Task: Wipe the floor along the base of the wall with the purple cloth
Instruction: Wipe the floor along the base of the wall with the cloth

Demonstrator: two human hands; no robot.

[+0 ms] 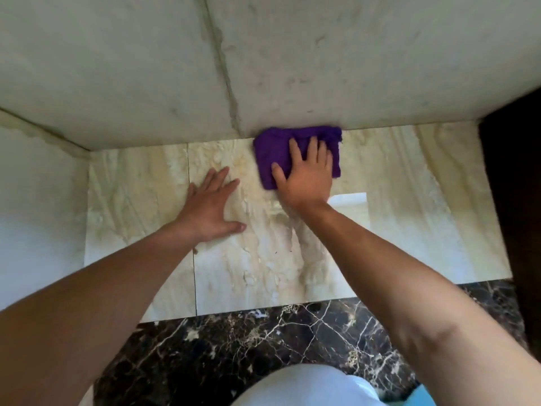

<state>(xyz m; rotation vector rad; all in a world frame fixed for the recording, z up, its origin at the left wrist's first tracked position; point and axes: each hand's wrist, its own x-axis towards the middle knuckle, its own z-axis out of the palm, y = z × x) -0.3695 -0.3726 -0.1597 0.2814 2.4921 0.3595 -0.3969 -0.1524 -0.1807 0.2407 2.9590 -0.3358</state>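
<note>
The folded purple cloth (pixel 292 150) lies against the far wall's base (pixel 380 124), long axis along it, under the flat, spread right hand (pixel 306 177); the open left hand (pixel 212 209) braces on the beige marble floor tile (pixel 409 215), nearer and left.

Both bare forearms extended forward. Left hand (pixel 212 208) flat, palm down, fingers spread, thumb out to the right. Right hand (pixel 304 174) flat, palm down, fingers together, pressing downward.
</note>
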